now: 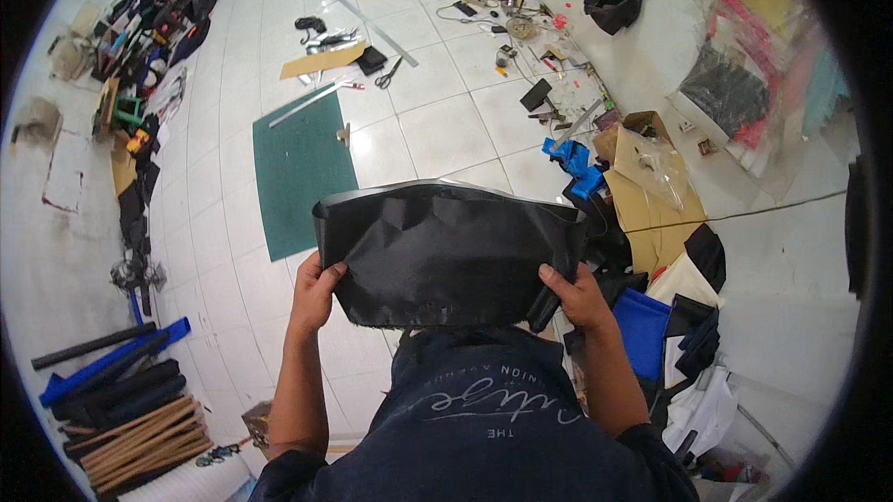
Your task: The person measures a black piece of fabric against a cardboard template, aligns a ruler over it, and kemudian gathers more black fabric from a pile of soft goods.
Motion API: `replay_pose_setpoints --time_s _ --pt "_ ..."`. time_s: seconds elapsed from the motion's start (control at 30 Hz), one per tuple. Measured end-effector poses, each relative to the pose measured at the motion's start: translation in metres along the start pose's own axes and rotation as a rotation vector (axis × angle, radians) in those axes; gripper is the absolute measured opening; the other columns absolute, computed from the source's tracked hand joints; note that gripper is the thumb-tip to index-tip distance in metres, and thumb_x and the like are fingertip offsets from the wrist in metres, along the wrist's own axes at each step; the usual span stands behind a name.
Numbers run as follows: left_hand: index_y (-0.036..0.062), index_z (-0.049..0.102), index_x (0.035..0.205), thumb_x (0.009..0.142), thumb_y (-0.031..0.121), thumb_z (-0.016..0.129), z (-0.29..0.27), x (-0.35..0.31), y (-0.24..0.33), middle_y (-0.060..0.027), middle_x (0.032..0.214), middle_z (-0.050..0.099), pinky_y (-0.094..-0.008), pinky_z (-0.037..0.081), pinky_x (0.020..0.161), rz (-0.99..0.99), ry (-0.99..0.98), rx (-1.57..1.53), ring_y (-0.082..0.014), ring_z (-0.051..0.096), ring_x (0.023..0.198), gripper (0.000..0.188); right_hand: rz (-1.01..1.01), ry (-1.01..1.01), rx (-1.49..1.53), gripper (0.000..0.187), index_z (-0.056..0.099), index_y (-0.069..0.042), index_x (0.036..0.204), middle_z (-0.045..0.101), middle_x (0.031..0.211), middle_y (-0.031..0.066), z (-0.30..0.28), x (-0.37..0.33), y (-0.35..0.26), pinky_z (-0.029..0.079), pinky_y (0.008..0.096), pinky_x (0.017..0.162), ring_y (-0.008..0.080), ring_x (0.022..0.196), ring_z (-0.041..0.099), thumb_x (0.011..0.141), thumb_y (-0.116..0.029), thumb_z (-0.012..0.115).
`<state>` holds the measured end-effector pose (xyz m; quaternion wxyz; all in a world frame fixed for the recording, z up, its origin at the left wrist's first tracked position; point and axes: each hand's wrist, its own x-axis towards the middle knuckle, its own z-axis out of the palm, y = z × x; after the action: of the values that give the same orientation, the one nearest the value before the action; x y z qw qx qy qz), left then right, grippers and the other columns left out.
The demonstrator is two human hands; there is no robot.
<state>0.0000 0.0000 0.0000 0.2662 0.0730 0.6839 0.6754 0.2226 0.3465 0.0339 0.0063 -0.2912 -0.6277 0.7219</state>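
Note:
A wide piece of black fabric [446, 255] is stretched between my two hands in front of my chest. Its lower edge looks frayed, and a thin pale strip shows along its upper edge. My left hand [316, 290] grips the left side, thumb on the near face and fingers behind. At the other side my right hand [579, 295] pinches the fabric in the same way, where it is folded or rolled over. The fingers behind the cloth are mostly hidden.
On the tiled floor lie a green cutting mat [302, 172], scissors [389, 74] and a metal ruler [379, 32]. Brown cardboard [656, 200] and blue fabric [642, 330] are heaped at right. Fabric rolls [116, 381] and brown tubes [144, 446] lie at lower left.

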Motion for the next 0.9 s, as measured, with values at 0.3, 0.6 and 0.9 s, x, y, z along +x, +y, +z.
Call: replay_pose_setpoints --time_s 0.3,0.6,0.9 --pt "0.0013 0.065 0.112 0.087 0.011 0.059 0.023 -0.018 -0.035 -0.0024 0.101 0.066 -0.0304 0.044 0.088 -0.230 -0.093 -0.194 -0.0138 0.059 0.095 0.027 0.106 0.015 -0.032 0.044 0.061 0.000 0.122 0.066 0.114 0.0092 -0.025 -0.019 -0.001 0.046 0.0341 0.090 0.0185 0.102 0.059 0.091 -0.030 0.071" --pt "0.0007 0.061 0.118 0.084 0.011 0.065 0.118 0.008 -0.065 -0.0095 0.114 0.067 -0.0370 0.046 0.097 -0.422 -0.166 -0.477 -0.0223 0.062 0.106 0.036 0.134 -0.136 -0.126 0.042 0.061 0.000 0.123 0.066 0.112 0.0053 -0.095 -0.009 -0.029 0.045 0.0319 0.093 0.0149 0.104 0.058 0.088 -0.019 0.073" --pt "-0.0012 0.065 0.112 0.085 0.013 0.072 0.182 0.027 -0.062 -0.0088 0.107 0.070 -0.0329 0.049 0.091 -0.381 -0.073 -0.344 -0.0197 0.065 0.098 0.031 -0.028 -0.011 -0.252 0.043 0.060 0.003 0.121 0.068 0.110 0.0108 -0.161 0.019 -0.020 0.049 0.0345 0.089 0.0177 0.099 0.061 0.089 -0.023 0.072"
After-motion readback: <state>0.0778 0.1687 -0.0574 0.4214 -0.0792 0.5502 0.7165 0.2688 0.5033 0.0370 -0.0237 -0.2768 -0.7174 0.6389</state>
